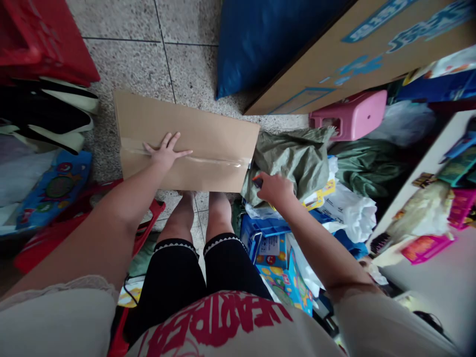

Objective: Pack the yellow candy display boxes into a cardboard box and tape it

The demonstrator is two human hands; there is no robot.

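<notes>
A brown cardboard box (215,134) lies in front of my legs, with a strip of clear tape running along its middle. My left hand (165,153) rests flat on its top, fingers spread. Just past the box's right edge, my right hand (275,189) is closed around a small dark object (257,182) with an orange tip, too small to name for certain. That hand is apart from the box, over a grey-green plastic sheet (297,153).
A large printed carton (357,54) and a blue bag (267,44) stand ahead. The pink stool (353,116) and blue crate (267,225) are at the right. Red plastic items (48,44) and black-and-white shoes (52,111) lie left.
</notes>
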